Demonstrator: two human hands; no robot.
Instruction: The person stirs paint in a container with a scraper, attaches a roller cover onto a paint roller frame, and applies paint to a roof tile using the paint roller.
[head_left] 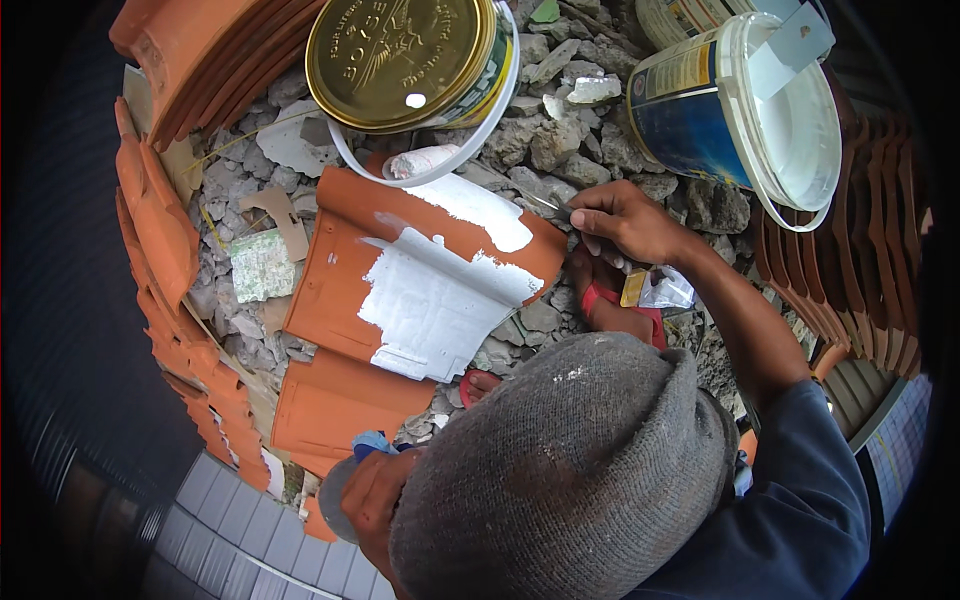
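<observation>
My right hand point(625, 222) grips the dark handle of a paint roller. A thin metal rod leads from it to a fuzzy white roller sleeve point(421, 162), above an orange clay roof tile point(335, 255). White paint point(430, 305) covers much of this tile in ragged-edged patches; orange shows at the left and along the ridge. Below it lies a second, bare orange tile point(340, 405). My left hand point(372, 500), at the lower left, has its fingers bent around something grey and blue that I cannot make out. A grey knit cap point(560, 470) hides part of that hand.
Grey rubble point(560, 140) surrounds the tiles. A gold-lidded paint tub point(400, 60) stands at the top; right of it, a tilted blue bucket point(690, 110) holds white paint. Stacked tiles rise at left point(215, 85) and right point(850, 240). Feet in red sandals point(615, 310) are close by.
</observation>
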